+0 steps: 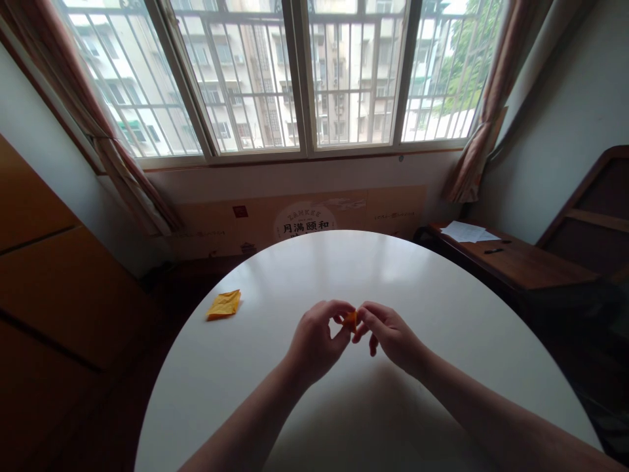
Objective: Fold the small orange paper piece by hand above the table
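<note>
Just above the middle of the white round table (206, 406), a small piece of folded orange paper (350, 321) is held between my two hands. My left hand (319, 337) pinches it from the left with thumb and fingertips. From the other side, the thumb and index finger of my right hand (386, 326) close on its right edge, while the lower fingers hang loosely curled. Fingertips partly cover the paper, so its full shape is hidden. To the left on the tabletop lies a flat, creased yellow-orange paper packet (224, 305), apart from both hands.
A printed cardboard panel (388, 203) stands beyond the table, under the barred window (255, 85). At right, a brown wooden bench (535, 259) bears white papers (466, 231) and a small dark object (493, 251). A wooden cabinet (44, 282) is at left.
</note>
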A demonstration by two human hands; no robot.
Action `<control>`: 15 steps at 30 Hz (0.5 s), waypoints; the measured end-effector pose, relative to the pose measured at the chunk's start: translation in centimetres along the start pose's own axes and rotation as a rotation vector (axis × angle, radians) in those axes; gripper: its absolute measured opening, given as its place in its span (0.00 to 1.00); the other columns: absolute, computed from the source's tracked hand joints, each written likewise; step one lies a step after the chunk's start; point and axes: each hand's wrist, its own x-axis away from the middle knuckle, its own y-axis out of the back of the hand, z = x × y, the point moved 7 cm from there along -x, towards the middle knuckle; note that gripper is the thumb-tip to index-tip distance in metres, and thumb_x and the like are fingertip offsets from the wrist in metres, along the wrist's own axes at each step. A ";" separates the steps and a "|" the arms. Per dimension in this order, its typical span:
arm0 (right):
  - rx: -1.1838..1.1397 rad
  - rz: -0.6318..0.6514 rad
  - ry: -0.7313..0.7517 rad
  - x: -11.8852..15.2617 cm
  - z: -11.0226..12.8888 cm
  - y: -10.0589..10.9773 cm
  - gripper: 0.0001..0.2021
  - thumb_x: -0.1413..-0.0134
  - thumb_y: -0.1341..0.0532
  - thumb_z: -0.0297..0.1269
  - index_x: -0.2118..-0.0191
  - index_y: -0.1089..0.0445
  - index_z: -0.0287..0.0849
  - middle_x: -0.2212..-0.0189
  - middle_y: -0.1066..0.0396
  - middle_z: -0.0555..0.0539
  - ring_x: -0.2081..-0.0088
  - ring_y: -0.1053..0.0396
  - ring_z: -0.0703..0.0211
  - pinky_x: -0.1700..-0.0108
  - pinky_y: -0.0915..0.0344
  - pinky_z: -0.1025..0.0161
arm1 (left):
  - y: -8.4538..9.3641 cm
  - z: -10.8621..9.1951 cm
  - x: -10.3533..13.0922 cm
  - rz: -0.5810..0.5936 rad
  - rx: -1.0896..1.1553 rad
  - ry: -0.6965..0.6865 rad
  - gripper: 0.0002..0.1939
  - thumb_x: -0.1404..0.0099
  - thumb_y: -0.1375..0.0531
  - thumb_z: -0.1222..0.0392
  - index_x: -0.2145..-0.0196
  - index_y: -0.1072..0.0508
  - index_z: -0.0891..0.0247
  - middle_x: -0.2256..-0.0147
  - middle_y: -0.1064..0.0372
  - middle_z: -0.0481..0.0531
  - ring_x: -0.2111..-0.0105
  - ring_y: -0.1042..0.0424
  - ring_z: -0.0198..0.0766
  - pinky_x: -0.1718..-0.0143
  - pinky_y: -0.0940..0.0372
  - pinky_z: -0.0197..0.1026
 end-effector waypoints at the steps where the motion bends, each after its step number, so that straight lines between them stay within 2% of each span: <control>1: -0.044 -0.006 -0.026 0.0 0.0 -0.1 0.20 0.40 0.42 0.55 0.67 0.30 0.40 0.69 0.30 0.47 0.70 0.26 0.56 0.82 0.38 0.69 | 0.1 -0.3 0.0 -0.013 -0.021 -0.033 0.09 0.40 0.39 0.70 0.62 0.25 0.60 0.68 0.25 0.50 0.67 0.26 0.37 0.73 0.35 0.34; 7: -0.206 -0.021 -0.138 0.3 -0.4 -0.5 0.20 0.43 0.39 0.55 0.66 0.31 0.41 0.73 0.30 0.48 0.71 0.27 0.57 0.82 0.37 0.70 | 0.4 -2.0 0.2 -0.039 -0.097 -0.194 0.08 0.36 0.39 0.70 0.64 0.25 0.59 0.71 0.24 0.48 0.69 0.29 0.37 0.69 0.34 0.37; 15: -0.325 0.032 -0.218 0.5 -0.7 -0.8 0.14 0.42 0.37 0.48 0.66 0.34 0.41 0.72 0.27 0.48 0.70 0.26 0.58 0.80 0.37 0.71 | 1.0 -3.0 0.4 -0.088 -0.134 -0.324 0.06 0.34 0.37 0.68 0.62 0.25 0.57 0.71 0.23 0.47 0.68 0.31 0.38 0.67 0.33 0.39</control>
